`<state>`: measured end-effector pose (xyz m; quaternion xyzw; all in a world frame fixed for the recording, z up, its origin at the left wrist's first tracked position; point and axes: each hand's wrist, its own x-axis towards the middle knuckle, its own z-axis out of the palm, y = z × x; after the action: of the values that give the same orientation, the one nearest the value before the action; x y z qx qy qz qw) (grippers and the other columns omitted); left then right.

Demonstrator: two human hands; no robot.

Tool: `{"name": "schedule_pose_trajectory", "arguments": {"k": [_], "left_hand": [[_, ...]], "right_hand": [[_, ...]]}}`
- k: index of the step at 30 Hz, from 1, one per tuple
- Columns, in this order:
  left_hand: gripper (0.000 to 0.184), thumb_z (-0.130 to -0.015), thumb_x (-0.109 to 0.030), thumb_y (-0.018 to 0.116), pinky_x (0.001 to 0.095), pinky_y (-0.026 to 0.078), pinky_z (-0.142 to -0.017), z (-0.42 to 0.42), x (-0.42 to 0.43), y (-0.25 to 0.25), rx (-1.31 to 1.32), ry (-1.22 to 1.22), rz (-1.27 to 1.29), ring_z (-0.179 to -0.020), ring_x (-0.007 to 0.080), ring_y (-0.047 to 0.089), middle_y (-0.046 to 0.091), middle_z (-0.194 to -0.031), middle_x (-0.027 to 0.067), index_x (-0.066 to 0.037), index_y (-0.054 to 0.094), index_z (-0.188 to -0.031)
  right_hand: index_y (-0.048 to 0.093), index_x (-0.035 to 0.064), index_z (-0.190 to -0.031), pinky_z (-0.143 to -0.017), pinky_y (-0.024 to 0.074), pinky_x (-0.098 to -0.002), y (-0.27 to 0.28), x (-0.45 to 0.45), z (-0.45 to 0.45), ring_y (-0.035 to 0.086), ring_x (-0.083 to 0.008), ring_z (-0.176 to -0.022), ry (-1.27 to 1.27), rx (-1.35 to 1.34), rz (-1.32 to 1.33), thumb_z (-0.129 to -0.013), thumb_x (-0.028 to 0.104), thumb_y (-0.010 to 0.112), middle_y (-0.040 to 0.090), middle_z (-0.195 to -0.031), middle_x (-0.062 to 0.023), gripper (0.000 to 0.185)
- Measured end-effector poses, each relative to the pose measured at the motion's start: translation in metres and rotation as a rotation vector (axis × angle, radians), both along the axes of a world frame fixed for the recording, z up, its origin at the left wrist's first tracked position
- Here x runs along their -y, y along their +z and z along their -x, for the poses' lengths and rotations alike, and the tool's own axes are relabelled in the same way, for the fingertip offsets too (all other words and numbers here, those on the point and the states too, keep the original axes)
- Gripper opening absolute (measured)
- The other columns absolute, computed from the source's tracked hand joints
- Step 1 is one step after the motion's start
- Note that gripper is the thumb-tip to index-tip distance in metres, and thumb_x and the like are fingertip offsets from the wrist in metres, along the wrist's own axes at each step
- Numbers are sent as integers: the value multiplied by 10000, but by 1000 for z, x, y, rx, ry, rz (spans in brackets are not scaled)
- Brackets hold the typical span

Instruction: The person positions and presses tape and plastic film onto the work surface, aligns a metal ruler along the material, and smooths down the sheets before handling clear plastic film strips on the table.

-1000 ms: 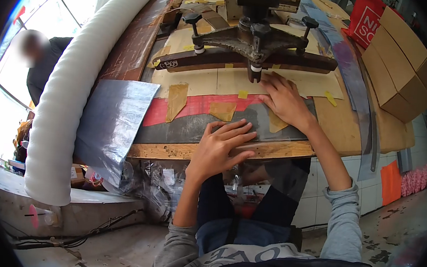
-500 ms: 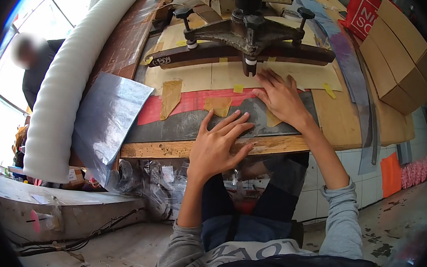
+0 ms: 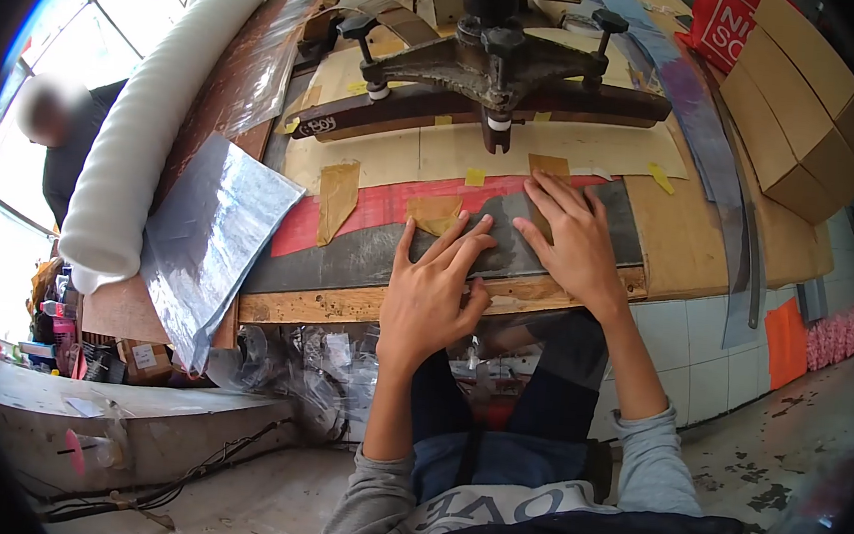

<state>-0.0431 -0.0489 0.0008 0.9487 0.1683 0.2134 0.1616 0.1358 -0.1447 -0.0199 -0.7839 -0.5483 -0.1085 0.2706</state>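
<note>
Tiled wall (image 3: 662, 341) is noted below the workbench (image 3: 699, 253), with a white foam roll (image 3: 146, 144) at its left side and a cardboard box (image 3: 790, 120) at its right. A dark grey sheet (image 3: 347, 261) is found on the bench, just behind the wooden front edge (image 3: 329, 306) and in front of the black metal frame (image 3: 503, 67). Its surface is matt and scuffed, with pale marks; its far side is bordered unevenly by a red strip (image 3: 294, 229), beyond which a smooth cream sheet (image 3: 395, 162) is seen. Brown tape patches (image 3: 337, 200) are laid across the red. The left hand (image 3: 429, 302) is spread palm down over the grey, nothing grasped; the right hand (image 3: 579, 249) is likewise unclenched, its fingertips placed at the rightmost patch
</note>
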Motion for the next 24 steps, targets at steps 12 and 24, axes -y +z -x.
{"name": "schedule_pose_trajectory", "arguments": {"k": [12,24], "left_hand": [[429,-812,-125,499,513,172,-1147,0,2,-6,12,74,-49,-1378,261,364,460,-1429,106,-139,557,-1237],[457,-834,-123,485,502,191,-1144,-3,1,-7,-4,93,-64,-1378,256,368,465,-1431,112,-152,555,-1285]], "right_hand": [[574,62,-1272,-1075,317,-486,-3,-5,6,483,-219,-1265,-78,28,8,-906,328,596,550,-1344,-74,454],[557,77,-1291,-1067,305,-472,-5,-7,1,460,-200,-1285,-75,9,16,-926,352,563,544,-1356,-64,457]]}}
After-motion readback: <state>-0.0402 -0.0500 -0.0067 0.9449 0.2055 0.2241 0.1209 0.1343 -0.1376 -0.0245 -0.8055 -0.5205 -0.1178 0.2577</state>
